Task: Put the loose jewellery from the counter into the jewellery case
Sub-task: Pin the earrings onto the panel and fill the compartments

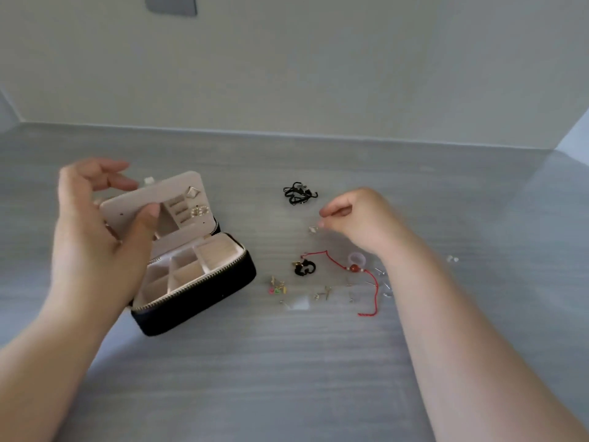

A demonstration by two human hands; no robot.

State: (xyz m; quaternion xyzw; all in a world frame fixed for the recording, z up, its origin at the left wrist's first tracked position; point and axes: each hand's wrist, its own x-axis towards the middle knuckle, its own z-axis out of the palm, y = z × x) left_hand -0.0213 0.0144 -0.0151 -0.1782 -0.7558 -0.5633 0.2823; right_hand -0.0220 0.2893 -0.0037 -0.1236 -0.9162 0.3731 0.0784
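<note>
A black jewellery case [204,298] stands open on the grey counter, its beige compartments showing. My left hand [95,224] holds the raised beige earring panel [178,199], thumb on its front; a diamond-shaped earring and a pearl piece are pinned to the panel. My right hand [360,221] hovers over the loose pieces and pinches a small silver diamond-shaped earring [313,229] at its fingertips. Loose on the counter lie a black cord tangle [299,193], a black and gold piece [304,267], a red string bracelet [353,272] with a red bead, a pale ring [356,259] and several small studs [322,295].
The grey wood-grain counter [287,362] runs back to a pale wall [287,74]. Small colourful earrings [276,288] lie just right of the case. A tiny clear piece [452,259] sits apart at the right. A grey plate [170,4] hangs on the wall at top.
</note>
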